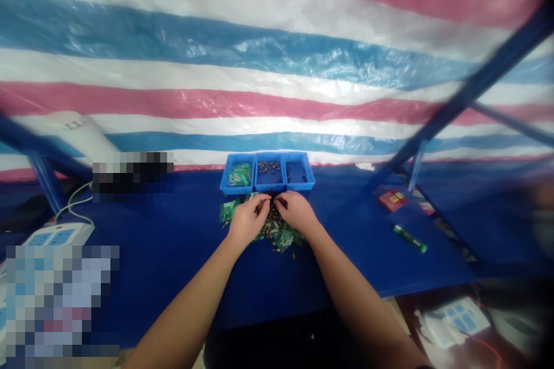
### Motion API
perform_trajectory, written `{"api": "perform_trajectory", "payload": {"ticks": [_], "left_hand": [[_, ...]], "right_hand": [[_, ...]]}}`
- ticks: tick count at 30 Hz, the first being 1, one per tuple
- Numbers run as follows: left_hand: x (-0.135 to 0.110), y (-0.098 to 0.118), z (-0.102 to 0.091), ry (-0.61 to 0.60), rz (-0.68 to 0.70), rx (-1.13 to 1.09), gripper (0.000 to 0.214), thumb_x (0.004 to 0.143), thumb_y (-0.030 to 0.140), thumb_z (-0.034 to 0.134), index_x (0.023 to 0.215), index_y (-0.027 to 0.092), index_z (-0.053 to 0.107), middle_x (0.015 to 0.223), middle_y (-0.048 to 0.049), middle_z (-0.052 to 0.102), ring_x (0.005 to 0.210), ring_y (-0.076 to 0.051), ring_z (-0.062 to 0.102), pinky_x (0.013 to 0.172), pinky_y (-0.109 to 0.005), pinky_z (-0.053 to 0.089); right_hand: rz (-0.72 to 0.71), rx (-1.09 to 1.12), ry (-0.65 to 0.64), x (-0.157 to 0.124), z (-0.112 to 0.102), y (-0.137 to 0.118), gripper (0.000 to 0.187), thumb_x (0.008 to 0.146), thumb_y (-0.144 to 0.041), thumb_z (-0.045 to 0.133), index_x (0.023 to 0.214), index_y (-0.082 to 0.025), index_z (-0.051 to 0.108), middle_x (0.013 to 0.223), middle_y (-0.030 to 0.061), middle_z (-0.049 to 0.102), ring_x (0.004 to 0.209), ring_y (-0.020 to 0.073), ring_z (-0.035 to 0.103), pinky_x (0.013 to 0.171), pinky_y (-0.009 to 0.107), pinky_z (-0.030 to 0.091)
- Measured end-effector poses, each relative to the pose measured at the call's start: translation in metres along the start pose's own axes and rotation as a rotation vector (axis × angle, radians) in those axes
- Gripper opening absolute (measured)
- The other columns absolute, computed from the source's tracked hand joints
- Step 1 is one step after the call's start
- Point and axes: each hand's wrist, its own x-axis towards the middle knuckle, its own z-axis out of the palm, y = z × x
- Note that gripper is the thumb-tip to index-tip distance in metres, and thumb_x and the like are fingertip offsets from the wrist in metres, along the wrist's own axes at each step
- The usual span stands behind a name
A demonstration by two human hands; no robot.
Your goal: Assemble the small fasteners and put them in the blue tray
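Observation:
My left hand (250, 218) and my right hand (295, 210) are close together over a mixed pile of small metal parts (273, 223), thumbs and forefingers pinched. Whatever lies between the fingertips is too small to make out. Little green-and-clear packets (288, 237) are mixed into the pile, and another green packet (228, 210) lies left of my left hand. Just beyond my fingertips stand three joined blue bins. The left bin (236, 189) contains green packets, the middle bin (271, 187) small brassy parts, and the right bin (298, 186) a few dark thin pieces.
On the blue table (173, 277), a green tube (409, 238) and a red box (393, 200) lie to the right. A white power strip (60, 234) with a cable is at the left. Blue metal struts (459, 104) frame both sides before a striped plastic sheet (268, 92).

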Motion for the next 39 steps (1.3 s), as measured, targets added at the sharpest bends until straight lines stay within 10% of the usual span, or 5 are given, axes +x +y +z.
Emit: {"api": "perform_trajectory", "payload": {"ticks": [22, 39], "left_hand": [[0.0, 0.0, 0.0, -0.008, -0.004, 0.01, 0.023, 0.092, 0.035, 0.053, 0.103, 0.023, 0.069, 0.071, 0.002, 0.067, 0.055, -0.011, 0.058, 0.057, -0.022, 0.045], [0.0, 0.002, 0.0, -0.034, -0.005, -0.042, 0.03, 0.092, 0.042, 0.054, 0.11, 0.022, 0.067, 0.074, 0.0011, 0.068, 0.061, -0.012, 0.061, 0.063, -0.023, 0.048]], "right_hand": [[-0.025, 0.086, 0.066, 0.001, 0.002, -0.002, 0.034, 0.079, -0.012, 0.056, 0.109, -0.02, 0.071, 0.09, 0.0064, 0.073, 0.09, 0.0228, 0.06, 0.086, 0.033, 0.047], [0.098, 1.034, 0.207, 0.003, 0.007, -0.015, 0.019, 0.08, -0.034, 0.066, 0.09, -0.02, 0.073, 0.092, 0.0054, 0.073, 0.085, 0.0183, 0.069, 0.08, 0.032, 0.057]]}}
